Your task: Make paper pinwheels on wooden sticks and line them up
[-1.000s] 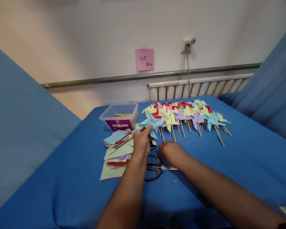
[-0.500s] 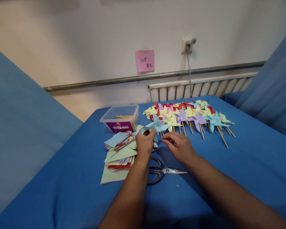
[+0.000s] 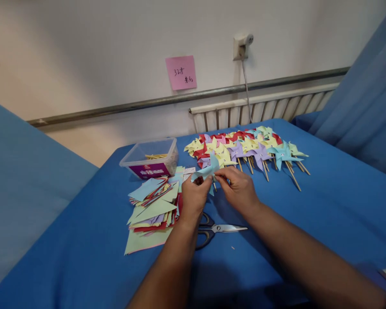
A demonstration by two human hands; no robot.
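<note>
Pinching blue pinwheel [image 3: 208, 172] flat between both hands.

Pale wall [image 3: 83, 51], radiator [image 3: 260, 111], blue table [image 3: 324, 206].

Soft, even indoor light leaves faint shadows under the forearms, with wide-angle bending at the frame's edges and slight overall softness.

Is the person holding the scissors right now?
No, the scissors lie on the blue cloth while both hands pinch a light blue pinwheel.
</note>
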